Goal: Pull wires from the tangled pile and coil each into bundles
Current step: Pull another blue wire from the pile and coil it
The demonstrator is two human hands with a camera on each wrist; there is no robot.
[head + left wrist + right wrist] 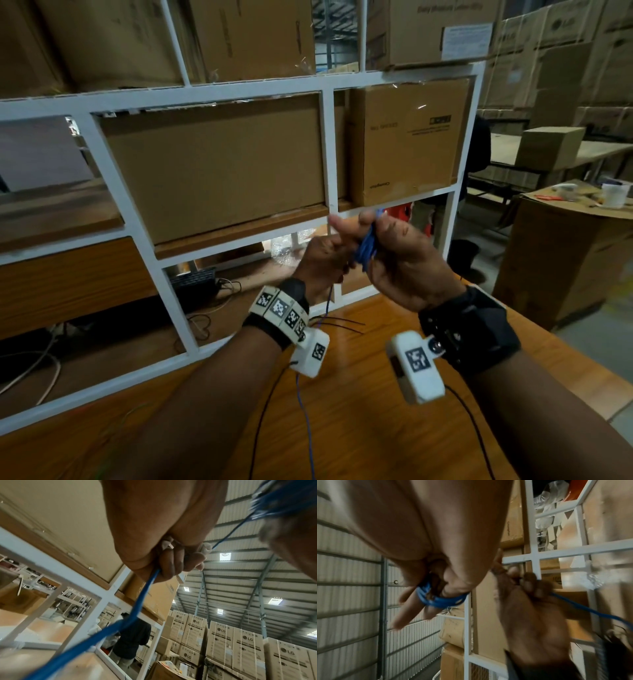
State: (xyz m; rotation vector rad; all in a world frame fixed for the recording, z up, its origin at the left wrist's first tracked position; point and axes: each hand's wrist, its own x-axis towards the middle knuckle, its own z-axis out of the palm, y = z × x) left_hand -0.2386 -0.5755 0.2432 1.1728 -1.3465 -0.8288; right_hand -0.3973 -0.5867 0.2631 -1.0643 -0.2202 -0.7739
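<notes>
Both hands are raised above the wooden table. A coil of blue wire sits between them. My right hand holds it, and in the right wrist view the blue coil loops around that hand's fingers and thumb. My left hand grips the loose strand just left of the coil. Its curled fingers close around the blue wire. The strand's tail hangs down past the left wrist to the table. The tangled pile is out of view.
A white metal rack filled with cardboard boxes stands right behind the table. Thin black wires lie on the table under the hands. A large box stands at the right. A person in dark clothes stands beyond the rack.
</notes>
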